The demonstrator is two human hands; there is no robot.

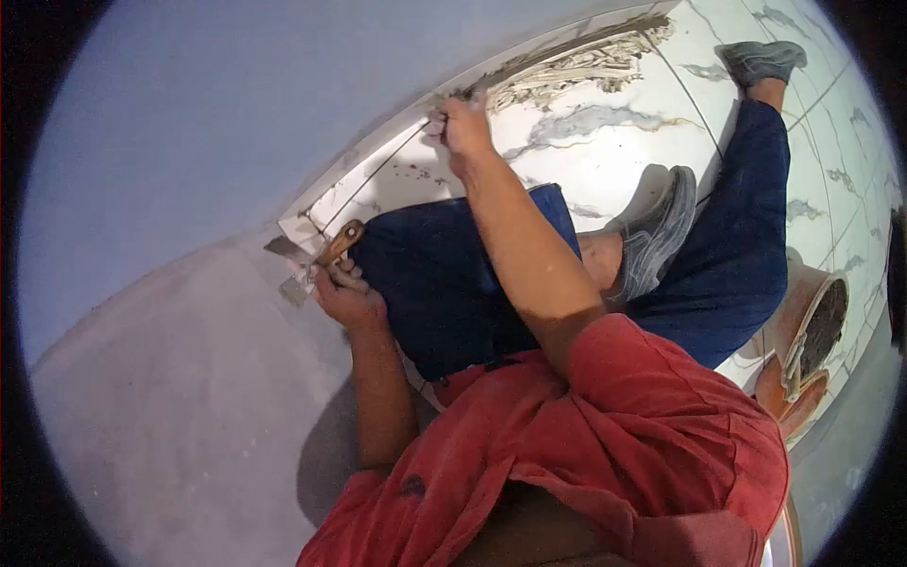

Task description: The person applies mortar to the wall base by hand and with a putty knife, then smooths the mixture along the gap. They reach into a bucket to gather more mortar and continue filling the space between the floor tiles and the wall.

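Observation:
My left hand (351,298) is closed around a putty knife with a wooden handle (342,243), just left of my knee. The knife's dark metal blade (283,248) points left, and a second pale flat end sticks out below it beside my fingers. My right hand (463,130) reaches up to the skirting strip (373,151) at the foot of the wall. Its fingers are pressed together there; what they hold, if anything, is hidden. Wet beige paste (567,80) lies smeared along the tile edge, just right of this hand.
A blue-grey wall (208,104) rises along the left. White marbled tiles (605,142) cover the floor under my legs, with bare grey floor (189,397) at the lower left. A mortar-crusted bucket (803,321) lies behind my knee at right.

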